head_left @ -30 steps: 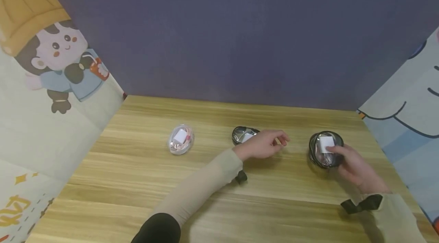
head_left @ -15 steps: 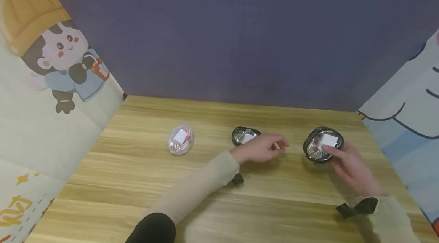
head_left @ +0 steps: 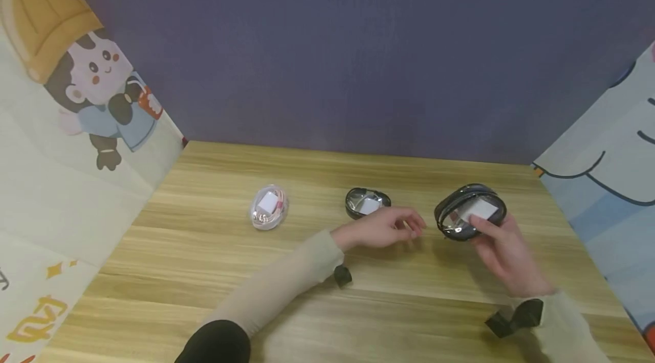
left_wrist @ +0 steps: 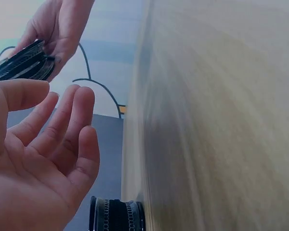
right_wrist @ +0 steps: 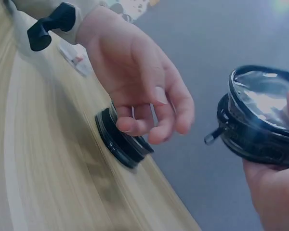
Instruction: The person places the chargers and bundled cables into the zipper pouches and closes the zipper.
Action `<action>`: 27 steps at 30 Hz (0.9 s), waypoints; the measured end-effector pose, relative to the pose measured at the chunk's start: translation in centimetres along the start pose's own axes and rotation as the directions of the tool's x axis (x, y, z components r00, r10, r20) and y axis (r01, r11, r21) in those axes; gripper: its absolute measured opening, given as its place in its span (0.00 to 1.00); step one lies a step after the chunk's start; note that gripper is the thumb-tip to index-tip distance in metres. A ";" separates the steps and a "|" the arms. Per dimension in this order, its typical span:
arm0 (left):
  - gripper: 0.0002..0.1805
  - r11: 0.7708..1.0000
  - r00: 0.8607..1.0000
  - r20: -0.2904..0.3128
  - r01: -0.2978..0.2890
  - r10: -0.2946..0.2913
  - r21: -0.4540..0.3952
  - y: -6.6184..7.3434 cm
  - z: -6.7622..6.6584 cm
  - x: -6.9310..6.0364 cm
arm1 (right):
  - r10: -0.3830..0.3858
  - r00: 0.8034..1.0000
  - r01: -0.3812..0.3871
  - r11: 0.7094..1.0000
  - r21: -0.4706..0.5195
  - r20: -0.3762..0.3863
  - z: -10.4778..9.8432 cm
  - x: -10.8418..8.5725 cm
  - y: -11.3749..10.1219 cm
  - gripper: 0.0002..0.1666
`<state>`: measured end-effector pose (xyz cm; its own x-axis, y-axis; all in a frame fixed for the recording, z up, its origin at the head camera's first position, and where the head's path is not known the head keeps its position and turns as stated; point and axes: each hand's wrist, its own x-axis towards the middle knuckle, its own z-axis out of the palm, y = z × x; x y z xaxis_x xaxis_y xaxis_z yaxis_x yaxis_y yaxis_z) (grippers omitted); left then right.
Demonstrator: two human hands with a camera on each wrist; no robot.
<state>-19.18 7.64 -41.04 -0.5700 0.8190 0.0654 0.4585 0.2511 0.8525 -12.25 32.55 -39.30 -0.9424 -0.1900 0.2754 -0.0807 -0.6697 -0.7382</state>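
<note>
My right hand (head_left: 512, 255) grips a black-rimmed oval zip case (head_left: 455, 229) with a clear window, its thumb on the white square inside or on top. In the right wrist view the case (right_wrist: 265, 144) is raised off the table, and a zipper pull (right_wrist: 212, 136) sticks out of its side. To its left, my left hand (head_left: 381, 227) hovers with fingers loosely bent and nothing in them, as the left wrist view of that hand (left_wrist: 48, 159) confirms. Just behind it lies a similar smaller black case (head_left: 362, 199), partly covered by the hand.
A clear oval case (head_left: 269, 218) with pinkish cable and a white square lies farther left on the wooden table (head_left: 204, 272). A dark blue panel (head_left: 327, 56) closes off the back. Printed cloths hang at both sides.
My right hand has lifted the black case, tilted it and brought it leftward, closer to the left hand. The left hand has drawn slightly left and down, uncovering more of the middle case.
</note>
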 end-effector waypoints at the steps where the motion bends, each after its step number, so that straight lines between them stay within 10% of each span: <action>1: 0.15 1.000 1.000 0.000 0.003 -0.003 -0.014 0.1 0.0 -0.1 | -0.019 1.000 0.019 1.000 0.001 0.013 0.3 0.0 0.1 0.29; 9: 0.17 0.987 1.000 0.007 0.010 -0.009 -0.161 0.5 -0.2 -0.8 | -0.094 0.982 0.070 0.987 0.142 0.165 1.8 0.3 0.7 0.33; 18: 0.19 0.889 0.997 0.038 0.074 -0.063 -0.452 1.2 -0.2 -1.6 | -0.162 0.950 0.124 0.980 0.152 0.266 3.4 0.0 1.2 0.34; 27: 0.24 0.804 0.994 0.104 0.041 0.027 -0.594 2.1 -0.6 -3.2 | -0.202 0.774 0.125 0.978 0.168 0.600 6.4 0.8 0.5 0.16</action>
<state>-16.86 5.25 -39.14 -0.4834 0.8748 0.0334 -0.0594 -0.0709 0.9957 -10.97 27.51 -35.49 -0.5185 -0.4423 0.7318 -0.1426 -0.7991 -0.5840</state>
